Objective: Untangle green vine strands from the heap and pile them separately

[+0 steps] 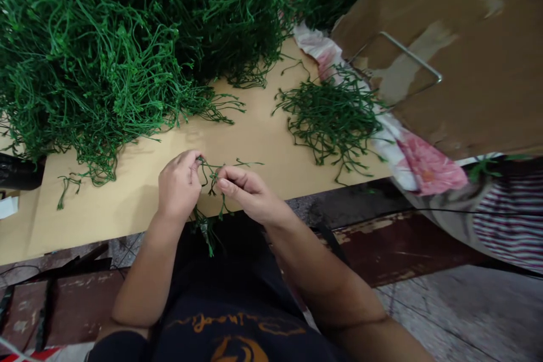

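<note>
Thin green plastic stems (pixel 208 226) hang between my hands at the table's front edge, their lower ends dangling over my lap. My left hand (pixel 180 184) is closed, with thumb and fingers pinching the stems at their upper left. Close by on the right, my right hand (pixel 248 192) pinches the same stems between thumb and forefinger. A huge tangled heap of green stems (pixel 127 51) covers the back left of the tan tabletop (pixel 139 203). To the right of my hands lies a smaller pile of stems (pixel 333 116).
A large cardboard piece (pixel 475 56) with a bent metal handle (pixel 411 56) leans at the right. Beside it lies a pink and white flowered cloth (pixel 428 164). Striped fabric (pixel 513 218) shows at the right edge. A dark object (pixel 21 172) sits at the far left.
</note>
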The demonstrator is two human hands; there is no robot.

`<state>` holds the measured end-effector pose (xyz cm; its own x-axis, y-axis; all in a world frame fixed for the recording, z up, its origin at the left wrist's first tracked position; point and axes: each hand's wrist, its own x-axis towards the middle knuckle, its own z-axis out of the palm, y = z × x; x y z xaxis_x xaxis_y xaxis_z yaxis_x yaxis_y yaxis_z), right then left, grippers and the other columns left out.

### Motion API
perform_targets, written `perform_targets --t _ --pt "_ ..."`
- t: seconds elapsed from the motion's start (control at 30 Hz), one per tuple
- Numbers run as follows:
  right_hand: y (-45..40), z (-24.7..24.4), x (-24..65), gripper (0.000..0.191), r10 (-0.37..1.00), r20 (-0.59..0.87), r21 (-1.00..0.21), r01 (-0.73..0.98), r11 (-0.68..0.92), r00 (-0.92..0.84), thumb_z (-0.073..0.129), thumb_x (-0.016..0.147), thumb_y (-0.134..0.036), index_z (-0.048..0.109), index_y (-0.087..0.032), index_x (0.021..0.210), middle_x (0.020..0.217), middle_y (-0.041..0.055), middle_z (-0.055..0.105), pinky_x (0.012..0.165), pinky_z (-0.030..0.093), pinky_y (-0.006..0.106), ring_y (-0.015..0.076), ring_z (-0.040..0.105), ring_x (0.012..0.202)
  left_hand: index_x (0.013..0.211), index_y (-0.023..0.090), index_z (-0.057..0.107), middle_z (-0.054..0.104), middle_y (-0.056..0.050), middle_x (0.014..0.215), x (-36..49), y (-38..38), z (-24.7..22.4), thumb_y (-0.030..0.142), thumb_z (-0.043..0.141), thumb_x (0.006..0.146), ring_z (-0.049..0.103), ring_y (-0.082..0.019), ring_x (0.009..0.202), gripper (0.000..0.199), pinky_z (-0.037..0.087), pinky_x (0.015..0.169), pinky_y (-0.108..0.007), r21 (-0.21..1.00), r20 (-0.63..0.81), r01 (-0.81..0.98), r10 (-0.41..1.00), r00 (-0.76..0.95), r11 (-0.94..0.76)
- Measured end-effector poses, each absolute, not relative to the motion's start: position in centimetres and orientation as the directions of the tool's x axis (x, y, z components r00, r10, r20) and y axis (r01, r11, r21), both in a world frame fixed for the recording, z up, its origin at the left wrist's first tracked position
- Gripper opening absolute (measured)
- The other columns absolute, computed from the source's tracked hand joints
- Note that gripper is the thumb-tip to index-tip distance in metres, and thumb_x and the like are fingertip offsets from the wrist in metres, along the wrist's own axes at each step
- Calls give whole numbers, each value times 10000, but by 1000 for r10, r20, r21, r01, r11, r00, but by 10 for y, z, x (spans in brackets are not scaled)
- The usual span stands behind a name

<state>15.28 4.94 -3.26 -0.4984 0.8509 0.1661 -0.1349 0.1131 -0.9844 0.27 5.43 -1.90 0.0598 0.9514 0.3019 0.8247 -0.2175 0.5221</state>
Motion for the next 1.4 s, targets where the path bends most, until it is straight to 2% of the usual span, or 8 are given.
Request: perform_targets --t 0.27,0.47,0.6,0.67,0.77,0.87,1.03,1.4 --pt "41 -38 173 270 835 213 -973 -185 136 -507 434 890 -323 409 -181 662 597 -45 296 484 254 210 70 273 537 836 198 595 676 -28 818 19 57 -16 100 390 796 601 -144 773 231 425 693 -251 518 213 826 969 125 -221" --pt "13 -1 187 289 597 460 -886 -293 359 -657 424 893 -294 421 -183 626 571 -18 416 606 371 265 97 420 602 809 186 605 659 -25 753 -3 68 -17 169 425 800 573 -141 681 182 403 633 -252 593 179 801 958 -225 77" --pt "53 7 224 256 918 382 -899 189 396 -104 536 821 -362 494 -192 634 575 -18 432 516 314 257 102 397 547 861 189 600 622 5 689 -1 58 -5 219 424 830 554 -111 653 182 394 616 -229 691 249 707 968 -41 -148" --pt "82 6 250 319 855 422 -861 427 275 301 538 792 -441 502 -191 597 532 -27 405 496 259 265 97 333 488 859 184 597 623 4 703 3 53 -4 211 428 829 552 -105 659 174 391 615 -228 709 244 682 970 0 -178" --pt "102 3 275 382 784 405 -780 625 29 469 443 806 -541 507 -222 606 543 -18 404 556 277 302 124 346 510 849 179 590 610 4 689 5 53 -10 216 427 833 535 -100 638 168 385 603 -229 729 226 667 974 -20 -155" --pt "88 -8 257 335 884 330 -764 644 45 330 428 824 -518 516 -240 659 615 10 484 602 332 324 158 441 600 857 179 588 607 -1 690 7 57 -17 232 430 836 532 -102 640 168 387 597 -229 729 230 664 973 -13 -163" --pt "59 -33 174 222 946 246 -874 372 312 -213 495 811 -378 564 -168 793 731 50 577 611 410 289 143 518 652 889 177 593 647 -24 786 13 58 -15 238 422 842 567 -112 704 187 415 638 -229 716 249 669 968 25 -201" --pt "37 -21 142 296 905 335 -907 171 385 -260 383 875 -239 345 -196 585 546 -26 351 504 305 245 88 351 508 870 207 612 677 -19 812 5 61 -16 186 397 828 585 -130 717 220 421 660 -242 647 202 755 979 -36 -105"
